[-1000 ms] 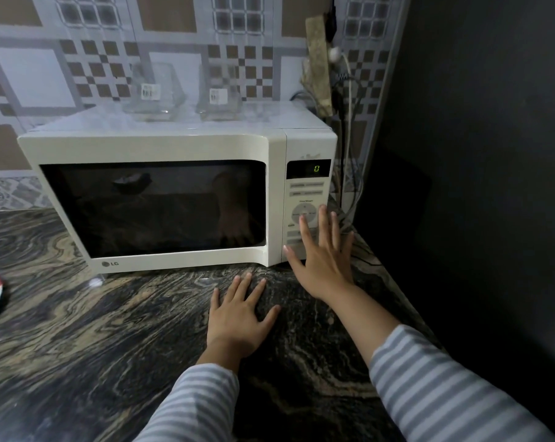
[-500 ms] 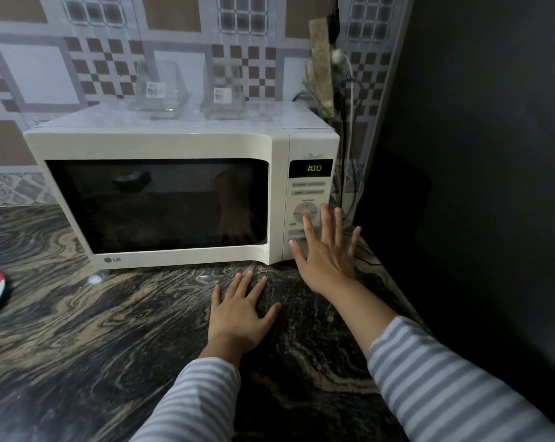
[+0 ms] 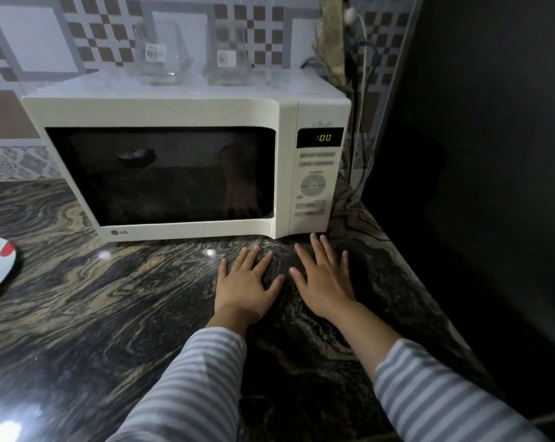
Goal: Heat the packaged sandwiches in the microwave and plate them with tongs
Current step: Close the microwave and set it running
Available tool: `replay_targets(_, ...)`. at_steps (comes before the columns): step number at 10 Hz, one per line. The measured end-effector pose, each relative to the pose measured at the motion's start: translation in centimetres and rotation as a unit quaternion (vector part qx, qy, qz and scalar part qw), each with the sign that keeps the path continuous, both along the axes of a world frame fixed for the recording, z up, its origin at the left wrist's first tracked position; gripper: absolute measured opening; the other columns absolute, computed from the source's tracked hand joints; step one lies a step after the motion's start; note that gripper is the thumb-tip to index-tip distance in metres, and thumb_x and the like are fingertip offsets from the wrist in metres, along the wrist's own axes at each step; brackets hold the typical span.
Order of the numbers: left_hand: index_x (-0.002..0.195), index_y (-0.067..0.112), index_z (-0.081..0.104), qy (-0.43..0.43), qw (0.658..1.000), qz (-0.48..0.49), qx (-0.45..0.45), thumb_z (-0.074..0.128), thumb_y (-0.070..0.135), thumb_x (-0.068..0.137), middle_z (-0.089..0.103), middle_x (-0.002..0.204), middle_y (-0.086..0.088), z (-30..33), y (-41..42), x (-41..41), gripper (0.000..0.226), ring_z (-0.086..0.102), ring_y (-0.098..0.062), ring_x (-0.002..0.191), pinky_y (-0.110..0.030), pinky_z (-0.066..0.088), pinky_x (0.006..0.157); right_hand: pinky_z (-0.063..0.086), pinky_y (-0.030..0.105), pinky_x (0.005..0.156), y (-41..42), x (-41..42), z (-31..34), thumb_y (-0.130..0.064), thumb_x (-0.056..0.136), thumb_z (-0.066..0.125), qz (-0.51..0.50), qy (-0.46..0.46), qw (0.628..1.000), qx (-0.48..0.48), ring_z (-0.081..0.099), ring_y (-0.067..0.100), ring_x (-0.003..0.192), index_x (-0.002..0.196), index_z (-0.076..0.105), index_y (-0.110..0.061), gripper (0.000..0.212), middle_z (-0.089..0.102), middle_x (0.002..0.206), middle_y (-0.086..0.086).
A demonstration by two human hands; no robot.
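counter (image 3: 78,314) wide, microwave (image 3: 161,113) at 12 with door shut, sandwiches not visible. display (image 3: 324,137) reads 1:00, was 0 a second ago. my right hand (image 3: 325,282) is off the panel, now flat beside left hand (image 3: 245,290), fingers spread, holding nothing. timer set; start likely next.

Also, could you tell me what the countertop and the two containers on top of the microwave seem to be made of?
Countertop: probably polished stone, judging by swirling dark-and-tan veining and glossy light reflections. Two containers: clear glass or hard plastic, since the tiles show through; each carries a white barcode label.
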State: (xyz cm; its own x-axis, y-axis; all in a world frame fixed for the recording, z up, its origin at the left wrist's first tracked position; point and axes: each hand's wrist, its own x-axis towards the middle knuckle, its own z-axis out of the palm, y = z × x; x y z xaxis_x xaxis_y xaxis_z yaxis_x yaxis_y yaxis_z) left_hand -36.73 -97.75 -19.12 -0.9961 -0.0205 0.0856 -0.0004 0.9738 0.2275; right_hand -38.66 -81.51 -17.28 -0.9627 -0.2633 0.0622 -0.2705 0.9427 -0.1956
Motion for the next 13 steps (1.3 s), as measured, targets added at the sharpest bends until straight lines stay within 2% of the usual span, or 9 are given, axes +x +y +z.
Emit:
replay_targets(1, 0.149, 0.041, 0.016, 0.001, 1.0, 0.003, 0.005, 0.026, 0.064, 0.09, 0.004, 0.16, 0.011, -0.06, 0.02, -0.06, 0.064, -0.003, -0.01, 0.147, -0.045, -0.005, 0.119, -0.006, 0.051, 0.118, 0.06, 0.12, -1.22, -0.055, 0.099, 0.022, -0.007, -0.034, 0.999, -0.006, -0.011, 0.017, 0.148, 0.152, 0.015, -0.033, 0.058, -0.003, 0.162, -0.001)
replay_targets(4, 0.148, 0.039, 0.023, 0.022, 1.0, 0.008, 0.013, 0.03, 0.064, 0.089, 0.012, 0.16, 0.009, -0.26, 0.05, -0.14, 0.064, 0.003, -0.011, 0.147, -0.046, -0.001, 0.119, -0.005, 0.049, 0.119, 0.1, 0.28, -1.67, -0.056, 0.098, 0.023, -0.012, -0.017, 1.0, -0.012, -0.004, 0.015, 0.148, 0.152, 0.019, -0.035, 0.058, 0.005, 0.162, -0.002)
replay_targets(13, 0.147, 0.04, 0.023, 0.024, 0.999, 0.012, 0.016, 0.032, 0.064, 0.089, 0.013, 0.16, 0.01, -0.2, 0.14, -0.1, 0.064, 0.004, -0.01, 0.147, -0.045, -0.001, 0.119, -0.005, 0.048, 0.119, 0.22, 0.37, -1.53, -0.056, 0.098, 0.022, -0.008, -0.023, 1.0, -0.012, -0.006, 0.015, 0.148, 0.152, 0.016, -0.035, 0.058, 0.002, 0.162, -0.003)
